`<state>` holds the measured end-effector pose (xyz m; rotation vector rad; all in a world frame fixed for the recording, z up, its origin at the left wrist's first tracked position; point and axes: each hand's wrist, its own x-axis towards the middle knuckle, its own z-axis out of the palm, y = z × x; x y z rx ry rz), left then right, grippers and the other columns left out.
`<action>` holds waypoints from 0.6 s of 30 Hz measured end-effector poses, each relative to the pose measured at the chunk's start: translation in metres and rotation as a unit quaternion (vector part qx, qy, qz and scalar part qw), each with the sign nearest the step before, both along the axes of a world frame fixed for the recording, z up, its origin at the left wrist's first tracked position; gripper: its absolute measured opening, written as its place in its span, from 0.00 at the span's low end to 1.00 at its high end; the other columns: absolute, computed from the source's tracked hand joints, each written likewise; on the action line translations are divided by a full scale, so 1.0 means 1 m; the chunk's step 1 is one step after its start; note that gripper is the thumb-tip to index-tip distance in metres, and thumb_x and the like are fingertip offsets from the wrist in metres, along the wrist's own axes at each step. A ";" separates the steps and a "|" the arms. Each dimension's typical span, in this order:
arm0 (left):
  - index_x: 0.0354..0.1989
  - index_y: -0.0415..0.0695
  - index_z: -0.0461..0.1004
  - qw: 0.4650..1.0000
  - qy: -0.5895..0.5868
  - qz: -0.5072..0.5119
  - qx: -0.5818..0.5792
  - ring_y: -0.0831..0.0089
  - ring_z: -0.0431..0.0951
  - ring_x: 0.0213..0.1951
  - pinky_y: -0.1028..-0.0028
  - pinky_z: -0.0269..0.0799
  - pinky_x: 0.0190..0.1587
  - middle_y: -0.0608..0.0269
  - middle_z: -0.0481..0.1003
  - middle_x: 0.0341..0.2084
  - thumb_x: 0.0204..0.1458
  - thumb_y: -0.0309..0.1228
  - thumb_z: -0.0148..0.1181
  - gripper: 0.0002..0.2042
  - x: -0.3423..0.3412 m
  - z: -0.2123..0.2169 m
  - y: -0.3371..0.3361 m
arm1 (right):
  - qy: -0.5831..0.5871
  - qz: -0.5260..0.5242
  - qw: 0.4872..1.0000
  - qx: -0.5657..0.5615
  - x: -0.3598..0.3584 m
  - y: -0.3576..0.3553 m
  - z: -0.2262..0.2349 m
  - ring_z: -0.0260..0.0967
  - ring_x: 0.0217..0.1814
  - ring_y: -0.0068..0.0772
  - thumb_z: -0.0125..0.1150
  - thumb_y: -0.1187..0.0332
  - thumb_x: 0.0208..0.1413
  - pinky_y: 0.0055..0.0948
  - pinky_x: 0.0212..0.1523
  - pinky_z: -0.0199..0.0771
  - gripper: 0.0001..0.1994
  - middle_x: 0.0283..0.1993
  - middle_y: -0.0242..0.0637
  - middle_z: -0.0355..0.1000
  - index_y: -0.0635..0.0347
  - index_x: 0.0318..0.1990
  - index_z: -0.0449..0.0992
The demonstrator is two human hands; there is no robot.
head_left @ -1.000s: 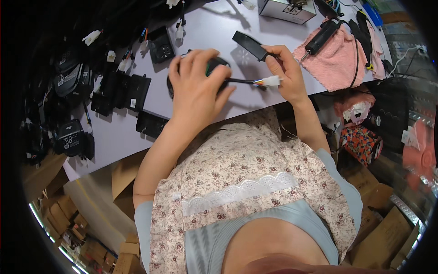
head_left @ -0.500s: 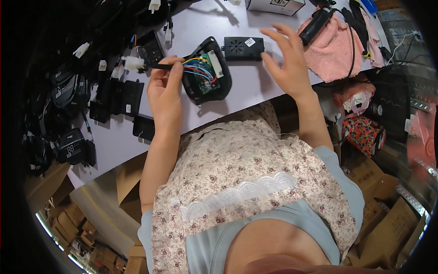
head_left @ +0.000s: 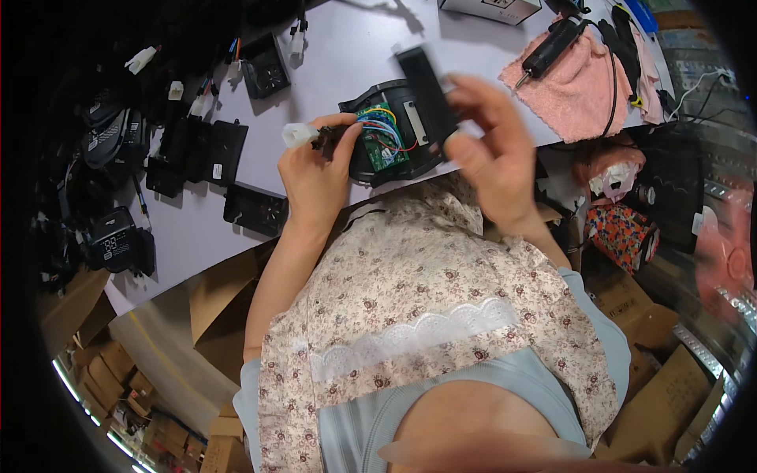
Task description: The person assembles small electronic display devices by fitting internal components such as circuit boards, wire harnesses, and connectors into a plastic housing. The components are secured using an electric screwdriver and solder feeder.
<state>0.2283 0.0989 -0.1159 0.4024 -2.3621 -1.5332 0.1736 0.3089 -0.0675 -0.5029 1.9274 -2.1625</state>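
My left hand (head_left: 317, 169) pinches the wire bundle beside a black device housing (head_left: 423, 163), which lies open on the table. A white plug connector (head_left: 298, 135) on the bundle sticks out past my fingers. Inside the housing sits a green circuit board (head_left: 393, 155) with yellow, blue, white and red wires (head_left: 381, 126) attached. My right hand (head_left: 498, 146), slightly blurred, grips a flat black rectangular cover (head_left: 426, 88) by its right side. It is raised and tilted over the right part of the housing. The cover's far face is hidden.
A black electric screwdriver (head_left: 550, 52) rests on a pink cloth (head_left: 574, 93) at right. Black cases (head_left: 264, 67), a shallow tray-like shell (head_left: 254, 210) and display units (head_left: 114, 240) with cables crowd the left. A white box (head_left: 493, 8) stands at the back.
My right hand has picked up the black cover from the table and brought it left over the housing. The left hand and the housing have shifted right; the housing is turned.
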 end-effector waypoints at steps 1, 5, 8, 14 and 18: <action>0.40 0.39 0.82 1.000 -0.003 -0.004 0.002 0.81 0.78 0.32 0.78 0.71 0.37 0.60 0.81 0.29 0.55 0.23 0.69 0.06 -0.001 0.004 0.001 | -0.005 -0.001 1.000 0.019 0.010 -0.006 -0.004 0.69 0.52 0.23 0.72 0.68 0.57 0.21 0.44 0.75 0.26 0.53 0.32 0.70 0.54 0.63 0.74; 0.39 0.40 0.82 0.997 0.037 -0.046 -0.056 0.65 0.83 0.36 0.69 0.77 0.44 0.56 0.83 0.33 0.55 0.25 0.70 0.06 0.002 -0.005 -0.001 | 0.108 -0.043 0.984 0.135 0.011 -0.019 -0.029 0.71 0.51 0.31 0.74 0.66 0.55 0.27 0.44 0.78 0.26 0.53 0.38 0.71 0.56 0.61 0.75; 0.40 0.41 0.82 0.987 0.090 -0.060 -0.118 0.52 0.85 0.42 0.61 0.77 0.52 0.54 0.84 0.37 0.56 0.25 0.68 0.05 0.012 -0.010 0.001 | 0.194 -0.073 0.955 0.212 0.005 -0.022 -0.038 0.72 0.50 0.39 0.76 0.62 0.53 0.31 0.45 0.77 0.26 0.52 0.41 0.71 0.56 0.59 0.77; 0.39 0.39 0.81 0.997 0.061 -0.050 -0.027 0.59 0.84 0.36 0.66 0.78 0.47 0.52 0.83 0.33 0.51 0.22 0.72 0.08 0.020 -0.008 0.011 | 0.262 -0.089 0.932 0.232 0.006 -0.026 -0.056 0.69 0.52 0.43 0.74 0.58 0.54 0.36 0.50 0.74 0.26 0.52 0.41 0.69 0.52 0.59 0.78; 0.37 0.38 0.81 0.989 0.122 -0.071 -0.045 0.65 0.83 0.34 0.69 0.78 0.44 0.56 0.82 0.31 0.49 0.20 0.73 0.09 0.019 -0.014 0.009 | 0.279 -0.089 0.928 0.232 0.006 -0.027 -0.060 0.66 0.50 0.42 0.74 0.57 0.54 0.35 0.47 0.73 0.24 0.51 0.39 0.68 0.51 0.57 0.79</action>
